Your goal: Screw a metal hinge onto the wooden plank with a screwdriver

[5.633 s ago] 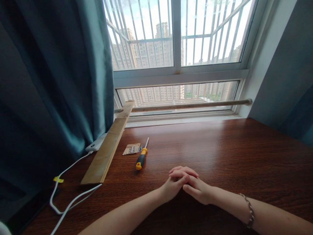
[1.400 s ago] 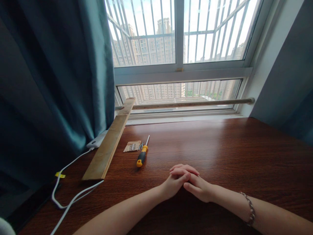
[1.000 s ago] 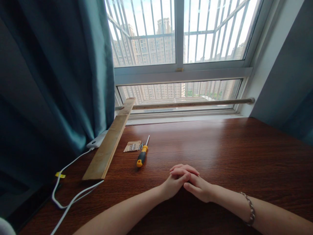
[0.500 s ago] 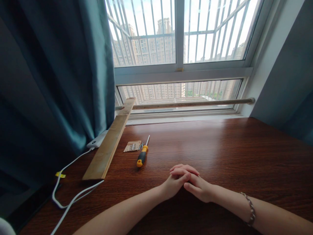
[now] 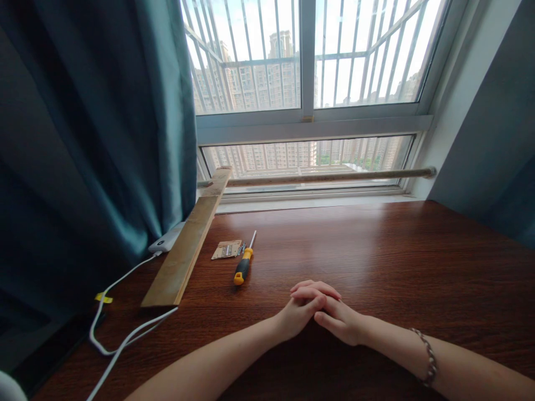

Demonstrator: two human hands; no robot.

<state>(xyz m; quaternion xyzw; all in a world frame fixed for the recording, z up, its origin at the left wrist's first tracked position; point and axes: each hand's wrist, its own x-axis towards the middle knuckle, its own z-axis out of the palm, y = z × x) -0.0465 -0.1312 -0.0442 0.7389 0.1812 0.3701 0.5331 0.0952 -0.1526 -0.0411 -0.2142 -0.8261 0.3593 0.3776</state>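
My left hand (image 5: 293,318) and my right hand (image 5: 345,322) are folded together on the dark brown wooden tabletop, fingers closed over one another, with no object showing in them. A braided bracelet (image 5: 428,356) circles my right wrist. Beyond my hands, to the left, lies a screwdriver (image 5: 243,267) with a yellow and black handle, its metal shaft pointing toward the window. Several small screws (image 5: 241,249) lie beside the shaft, touching a flat beige packet (image 5: 226,250) with small metal parts on it. Neither hand touches these things.
A long wooden board (image 5: 188,245) slopes from the tabletop up to a rail (image 5: 326,179) before the window. Behind it sits a white device (image 5: 167,238) with a white cable (image 5: 121,345) running left and forward. A blue curtain (image 5: 167,122) hangs at the left.
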